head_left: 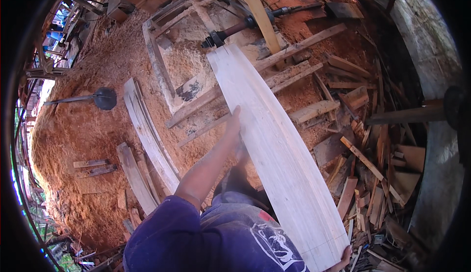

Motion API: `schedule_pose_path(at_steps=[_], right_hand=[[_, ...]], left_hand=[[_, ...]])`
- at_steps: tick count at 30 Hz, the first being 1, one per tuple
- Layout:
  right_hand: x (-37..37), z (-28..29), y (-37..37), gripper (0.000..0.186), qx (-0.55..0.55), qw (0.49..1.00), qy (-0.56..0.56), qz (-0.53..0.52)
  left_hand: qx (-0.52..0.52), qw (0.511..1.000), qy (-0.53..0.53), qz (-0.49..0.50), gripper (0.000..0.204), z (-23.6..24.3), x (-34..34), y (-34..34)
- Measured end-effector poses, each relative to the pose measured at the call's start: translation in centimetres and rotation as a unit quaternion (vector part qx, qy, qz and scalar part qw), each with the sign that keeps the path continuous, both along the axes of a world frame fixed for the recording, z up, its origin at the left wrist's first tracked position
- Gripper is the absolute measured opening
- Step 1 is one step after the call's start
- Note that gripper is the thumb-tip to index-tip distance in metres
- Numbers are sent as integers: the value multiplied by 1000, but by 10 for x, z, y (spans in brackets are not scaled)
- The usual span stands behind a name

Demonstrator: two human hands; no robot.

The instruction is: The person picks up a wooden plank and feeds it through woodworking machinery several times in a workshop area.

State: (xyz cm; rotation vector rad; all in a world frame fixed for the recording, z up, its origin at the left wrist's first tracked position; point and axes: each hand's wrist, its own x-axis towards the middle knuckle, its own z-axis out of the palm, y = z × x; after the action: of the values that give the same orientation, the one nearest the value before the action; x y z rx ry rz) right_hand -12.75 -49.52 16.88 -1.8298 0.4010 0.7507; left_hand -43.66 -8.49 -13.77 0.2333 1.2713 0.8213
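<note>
A long, pale wooden board (277,134) runs from near my body up to the centre top, its far end narrowing. My left hand (236,119) grips its left edge around the middle, with the fingers partly hidden beneath. At the near right corner, my right hand (346,258) holds the board's end, and only part of that hand shows. Just beyond the narrow end sits a dark metal head (214,40) on a horizontal shaft (236,29). A wooden frame (196,106) lies below the shaft, partly covered by the board.
Sawdust (73,139) is heaped over the left ground. Long curved boards (147,127) lie left of my arm, beyond them a round-headed, long-handled tool (104,98). Scrap wood (378,193) piles up at right beside a pale sheet (439,183). An upright post (257,14) crosses the shaft.
</note>
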Motion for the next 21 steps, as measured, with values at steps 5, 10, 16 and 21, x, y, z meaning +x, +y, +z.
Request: schedule_pose_path(at_steps=[5, 10, 16, 21], right_hand=[[-2, -2, 2, 62, 6, 1000, 2, 3], [-5, -3, 4, 61, 9, 1000, 3, 5], [-8, -5, 5, 61, 15, 1000, 4, 8], [-10, -7, 4, 61, 19, 1000, 8, 15]], left_hand=[[13, 1000, 9, 10, 68, -11, -4, 5], [-12, 1000, 14, 0, 64, -5, -4, 9], [-2, 1000, 21, -15, 64, -10, -8, 14], [21, 1000, 10, 4, 64, -23, -13, 18]])
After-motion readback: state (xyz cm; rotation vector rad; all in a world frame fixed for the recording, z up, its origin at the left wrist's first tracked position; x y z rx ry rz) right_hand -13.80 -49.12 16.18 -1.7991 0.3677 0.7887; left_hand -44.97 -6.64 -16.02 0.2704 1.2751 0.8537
